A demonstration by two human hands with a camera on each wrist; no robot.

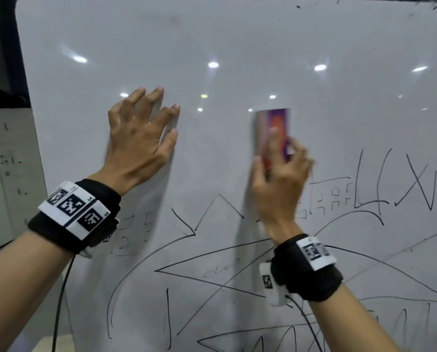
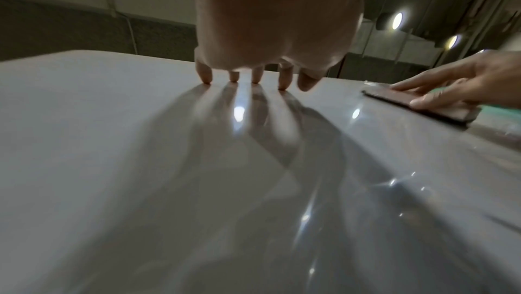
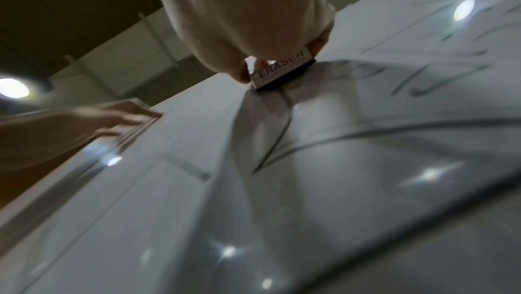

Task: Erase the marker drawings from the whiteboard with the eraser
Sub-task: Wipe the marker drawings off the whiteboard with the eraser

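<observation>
The left hand (image 1: 138,138) braces spread, straight fingertips (image 2: 205,76) against the whiteboard (image 1: 237,39); to its right, the right hand (image 1: 279,184) grips the eraser (image 1: 273,133), pressed flat on the board just above the black marker drawings (image 1: 237,262)

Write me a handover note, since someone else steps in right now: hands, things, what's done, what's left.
Left hand: open, fingertips braced on the whiteboard, holding nothing.
Right hand: grips the eraser, pad against the board; it is blurred in the head view.
Done: the upper board is nearly bare, with small specks near the top right corner.
Left: the marker drawings across the lower board, from below the left wrist to the right edge, including the lettering at right.
</observation>
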